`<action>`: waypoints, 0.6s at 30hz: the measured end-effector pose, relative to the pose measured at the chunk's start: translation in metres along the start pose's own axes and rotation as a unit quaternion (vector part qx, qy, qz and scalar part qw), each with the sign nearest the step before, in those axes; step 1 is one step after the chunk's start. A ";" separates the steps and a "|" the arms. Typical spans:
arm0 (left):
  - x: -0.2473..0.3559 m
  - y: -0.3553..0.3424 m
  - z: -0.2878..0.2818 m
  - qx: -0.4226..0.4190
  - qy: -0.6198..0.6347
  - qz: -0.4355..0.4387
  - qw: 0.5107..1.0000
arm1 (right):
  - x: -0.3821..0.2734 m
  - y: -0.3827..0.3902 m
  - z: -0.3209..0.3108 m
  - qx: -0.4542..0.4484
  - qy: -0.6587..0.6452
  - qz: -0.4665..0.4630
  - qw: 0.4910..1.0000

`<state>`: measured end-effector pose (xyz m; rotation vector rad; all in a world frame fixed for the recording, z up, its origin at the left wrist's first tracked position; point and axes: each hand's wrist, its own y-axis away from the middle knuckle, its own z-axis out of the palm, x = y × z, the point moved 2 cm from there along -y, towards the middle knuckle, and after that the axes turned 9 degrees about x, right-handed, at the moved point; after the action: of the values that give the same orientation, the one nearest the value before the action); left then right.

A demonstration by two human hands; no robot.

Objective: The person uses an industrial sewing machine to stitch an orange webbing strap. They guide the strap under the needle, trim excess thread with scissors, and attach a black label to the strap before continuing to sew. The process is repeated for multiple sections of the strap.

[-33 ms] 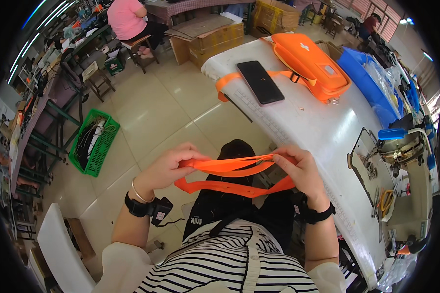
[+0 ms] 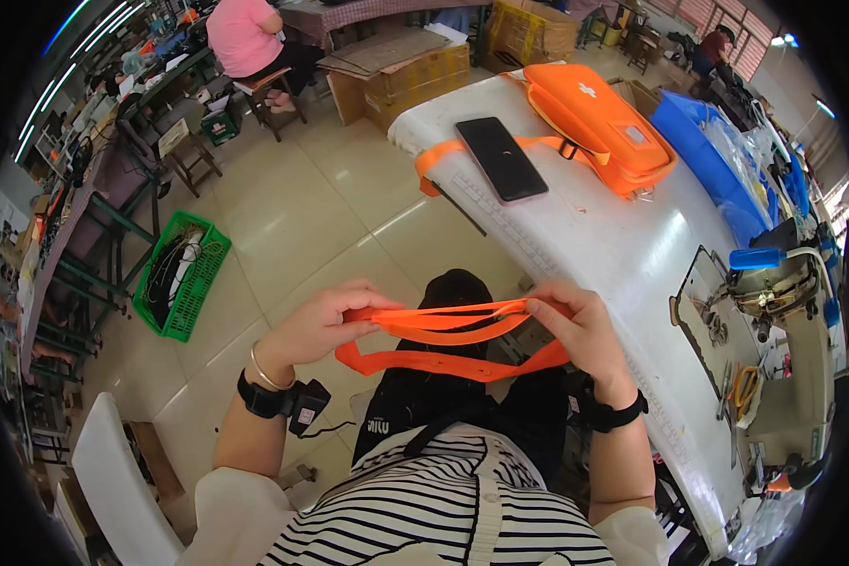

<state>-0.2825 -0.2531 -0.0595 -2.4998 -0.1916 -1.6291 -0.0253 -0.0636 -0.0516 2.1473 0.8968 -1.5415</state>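
The top strand [image 2: 443, 309] of the orange strap now runs straighter between the hands, and a wider dark gap shows between it and the sagging strand [image 2: 453, 337] just below. The left hand [image 2: 335, 324] sits slightly lower, its raised knuckles a touch nearer the strap. At that wrist, the bracelet [image 2: 264, 368] and the small black box [image 2: 308, 406] on the wristband [image 2: 264, 398] have shifted slightly to the left.

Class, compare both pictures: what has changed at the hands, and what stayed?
Upper layers of the orange strap have parted slightly. Nothing was grasped or released: left hand and right hand still hold it. The phone and orange bag stayed put.
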 end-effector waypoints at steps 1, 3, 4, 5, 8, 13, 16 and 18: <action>-0.002 0.000 -0.003 -0.010 -0.001 0.013 1.000 | 0.001 0.000 -0.001 -0.009 0.014 -0.008 1.000; -0.009 0.003 -0.010 -0.016 0.060 -0.065 0.996 | 0.002 -0.001 -0.005 -0.046 0.019 0.012 0.999; -0.011 0.003 -0.013 -0.019 0.090 -0.104 0.990 | 0.002 -0.001 -0.005 -0.064 0.022 0.022 0.997; -0.011 0.003 -0.015 -0.021 0.121 -0.114 0.986 | 0.003 0.000 -0.005 -0.071 0.017 0.006 0.997; -0.012 0.001 -0.016 -0.031 0.207 -0.116 0.971 | 0.006 0.001 -0.005 -0.083 0.004 -0.024 0.996; -0.029 0.004 -0.018 -0.034 0.153 -0.088 0.984 | 0.011 0.004 -0.007 -0.073 -0.023 -0.012 0.997; -0.021 0.002 -0.013 -0.043 0.124 -0.047 0.990 | 0.006 0.010 -0.007 -0.061 -0.010 -0.040 0.997; -0.023 0.002 -0.013 -0.029 0.104 -0.047 0.993 | 0.000 0.014 -0.007 -0.063 -0.033 -0.040 0.997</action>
<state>-0.3032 -0.2583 -0.0753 -2.3729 -0.2432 -1.9455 -0.0114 -0.0696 -0.0507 1.9838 1.0408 -1.5417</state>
